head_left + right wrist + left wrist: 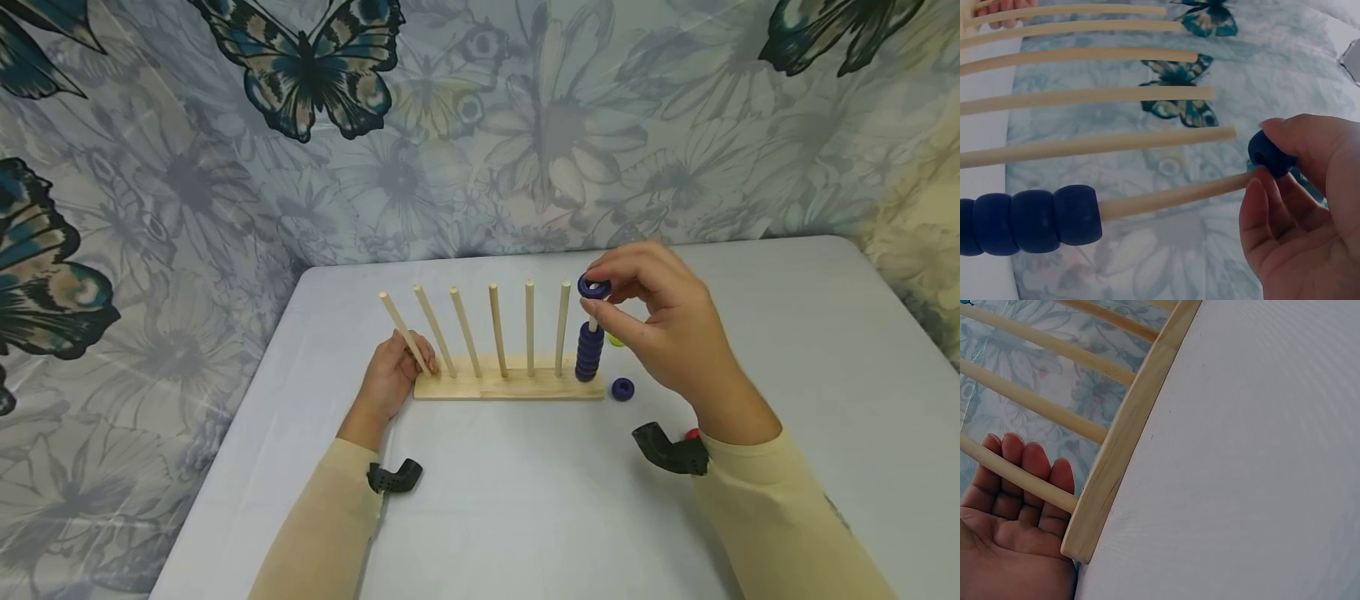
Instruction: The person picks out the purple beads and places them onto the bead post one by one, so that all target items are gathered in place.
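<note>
A wooden peg rack (510, 388) with several upright pegs stands on the white table. At the tip of its rightmost peg, my right hand (663, 321) pinches a dark blue ring bead (1272, 156) between thumb and fingers. The bead's hole is right at the peg tip in the right wrist view. Lower on that peg sits a stack of blue beads (589, 354). My left hand (1019, 519) is at the rack's left end, palm showing, its relaxed fingers behind the leftmost peg (1019, 475).
One loose blue bead (615, 392) lies on the white table (525, 508) beside the rack's right end. A yellow-green piece (617, 341) shows behind the stack, partly hidden. Something red (692, 434) peeks out by the right wrist. A butterfly-patterned wall covering (450, 183) is behind the table.
</note>
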`<action>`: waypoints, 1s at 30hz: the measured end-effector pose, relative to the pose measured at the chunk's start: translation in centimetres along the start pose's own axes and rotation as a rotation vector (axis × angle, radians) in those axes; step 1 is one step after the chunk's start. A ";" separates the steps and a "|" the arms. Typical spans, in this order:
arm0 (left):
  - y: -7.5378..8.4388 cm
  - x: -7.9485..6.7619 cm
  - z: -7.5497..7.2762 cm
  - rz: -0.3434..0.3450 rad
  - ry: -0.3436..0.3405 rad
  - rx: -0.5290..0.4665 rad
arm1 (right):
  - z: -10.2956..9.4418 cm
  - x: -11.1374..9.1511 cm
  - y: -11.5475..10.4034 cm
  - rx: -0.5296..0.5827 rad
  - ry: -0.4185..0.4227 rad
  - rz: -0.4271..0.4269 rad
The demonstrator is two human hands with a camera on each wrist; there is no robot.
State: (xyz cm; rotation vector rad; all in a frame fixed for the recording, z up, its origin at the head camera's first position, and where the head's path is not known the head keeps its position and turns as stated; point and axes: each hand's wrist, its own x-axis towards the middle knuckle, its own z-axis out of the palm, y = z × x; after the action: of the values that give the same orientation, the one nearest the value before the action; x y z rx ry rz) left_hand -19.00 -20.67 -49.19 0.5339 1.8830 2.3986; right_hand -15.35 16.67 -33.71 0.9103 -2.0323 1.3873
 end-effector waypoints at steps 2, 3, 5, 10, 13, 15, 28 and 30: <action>0.0 0.1 0.0 0.000 0.000 0.003 | 0.0 0.1 0.1 -0.052 0.005 -0.004; 0.0 0.1 0.0 0.001 0.000 0.004 | 0.0 0.1 0.1 -0.064 0.010 -0.004; 0.0 0.1 0.0 0.002 0.001 0.001 | 0.0 0.1 0.3 -0.074 0.019 -0.003; -0.1 0.1 0.0 0.007 -0.003 -0.010 | -0.3 0.0 0.7 -0.096 0.010 0.018; -0.1 0.1 -0.1 0.008 -0.008 -0.007 | -0.4 -0.1 1.0 -0.115 -0.002 0.039; 0.0 0.1 -0.1 0.008 -0.012 -0.004 | -0.5 -0.1 1.2 -0.124 -0.010 0.049; 0.0 0.1 0.0 0.011 -0.017 -0.010 | -0.7 0.0 1.5 -0.143 -0.014 0.060; 0.0 0.1 -0.1 0.009 -0.014 -0.010 | -0.7 0.0 1.4 -0.140 -0.013 0.070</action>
State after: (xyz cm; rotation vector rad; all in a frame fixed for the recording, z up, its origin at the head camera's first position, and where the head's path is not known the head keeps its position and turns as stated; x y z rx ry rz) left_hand -19.08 -20.70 -49.19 0.5582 1.8661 2.4028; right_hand -16.41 17.66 -34.37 0.7973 -2.1593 1.2596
